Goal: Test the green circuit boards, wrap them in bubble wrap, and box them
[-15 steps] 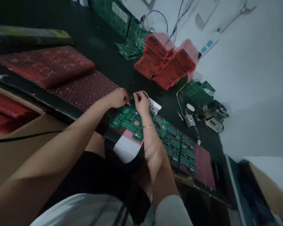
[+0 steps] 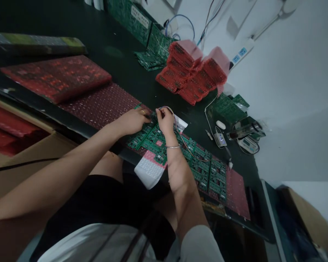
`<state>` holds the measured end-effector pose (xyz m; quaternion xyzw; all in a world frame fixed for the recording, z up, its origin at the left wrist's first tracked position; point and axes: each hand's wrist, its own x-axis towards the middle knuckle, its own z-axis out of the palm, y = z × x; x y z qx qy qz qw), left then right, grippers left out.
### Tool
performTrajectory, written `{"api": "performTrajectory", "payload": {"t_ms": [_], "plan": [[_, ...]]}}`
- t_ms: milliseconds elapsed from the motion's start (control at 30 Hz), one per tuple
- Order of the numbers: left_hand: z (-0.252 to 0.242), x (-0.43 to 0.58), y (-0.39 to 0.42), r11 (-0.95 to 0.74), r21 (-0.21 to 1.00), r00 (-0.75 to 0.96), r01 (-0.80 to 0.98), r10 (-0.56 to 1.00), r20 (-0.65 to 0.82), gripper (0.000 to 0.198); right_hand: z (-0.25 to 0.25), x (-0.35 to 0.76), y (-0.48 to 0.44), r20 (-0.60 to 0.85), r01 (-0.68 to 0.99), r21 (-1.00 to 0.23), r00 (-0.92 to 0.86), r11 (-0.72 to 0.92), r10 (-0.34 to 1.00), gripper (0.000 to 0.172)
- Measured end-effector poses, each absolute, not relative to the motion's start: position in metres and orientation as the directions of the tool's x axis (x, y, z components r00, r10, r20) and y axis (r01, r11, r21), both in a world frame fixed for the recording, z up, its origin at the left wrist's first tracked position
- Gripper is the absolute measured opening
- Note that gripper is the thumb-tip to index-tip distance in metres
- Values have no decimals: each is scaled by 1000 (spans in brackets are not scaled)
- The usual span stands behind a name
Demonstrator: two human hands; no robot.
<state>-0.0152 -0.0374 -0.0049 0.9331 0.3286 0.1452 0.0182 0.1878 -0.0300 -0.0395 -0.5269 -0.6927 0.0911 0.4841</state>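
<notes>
A row of green circuit boards (image 2: 196, 160) lies along the near edge of the dark table (image 2: 112, 51). My left hand (image 2: 132, 120) rests on the left end of the row, fingers curled and pressed on a board. My right hand (image 2: 165, 120), with a thin bracelet at the wrist, pinches a thin wire lead (image 2: 180, 134) that loops over the boards to the right. The two hands almost touch above the boards.
Stacks of red-wrapped boards (image 2: 192, 72) stand at the back, flat red sheets (image 2: 57, 76) at left, green panels (image 2: 142, 25) beyond. A small tester and mouse (image 2: 221, 136) lie right of the row. A white keypad (image 2: 149, 171) overhangs the near edge. Cardboard box at left.
My left hand has come down and slightly left onto the board. The view has shifted a little. My right hand keeps its pinch on the wire.
</notes>
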Motion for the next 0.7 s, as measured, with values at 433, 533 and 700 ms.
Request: {"api": "performTrajectory", "payload": {"t_ms": [433, 533, 700], "plan": [[-6, -52, -68, -684, 460, 507, 566, 729, 460, 58, 0, 156, -122, 567, 659, -507, -230, 555, 791, 37], [-8, -69, -99, -649, 487, 401, 585, 753, 521, 50, -13, 145, -130, 550, 713, -446, -257, 540, 794, 31], [-11, -89, -138, -623, 509, 318, 594, 763, 562, 42, -20, 141, -130, 514, 759, -387, -294, 524, 806, 27]]}}
